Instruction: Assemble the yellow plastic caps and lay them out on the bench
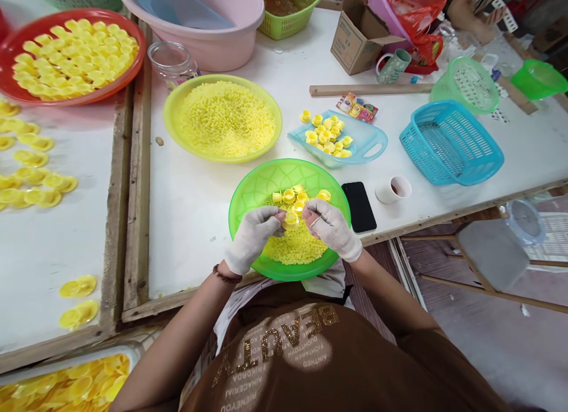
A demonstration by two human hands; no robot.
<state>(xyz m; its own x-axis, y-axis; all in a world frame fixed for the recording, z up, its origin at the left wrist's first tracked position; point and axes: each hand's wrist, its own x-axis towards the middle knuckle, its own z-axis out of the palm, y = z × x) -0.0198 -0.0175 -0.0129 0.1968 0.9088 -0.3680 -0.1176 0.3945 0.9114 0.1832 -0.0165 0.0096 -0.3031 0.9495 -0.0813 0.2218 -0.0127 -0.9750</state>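
Note:
My left hand [257,233], in a white glove with bare fingertips, pinches a small yellow plastic cup piece [290,220] with a flared rim. Close on its right, my right hand [332,227], gloved the same way, has thumb and finger pressed together; whatever lies between them is too small to make out. Both hands are over a green bowl [246,190]. In this bowl lie yellow pellets [296,253] and, towards its far side, several more yellow cup pieces [289,196].
Beyond the green bowl stand a yellow basin [171,128] heaped with pellets and a blue tray [364,153] of cup pieces. A black phone [359,206], a white cup [394,190] and a blue basket [452,142] are at right. A red tray [137,42] is far left.

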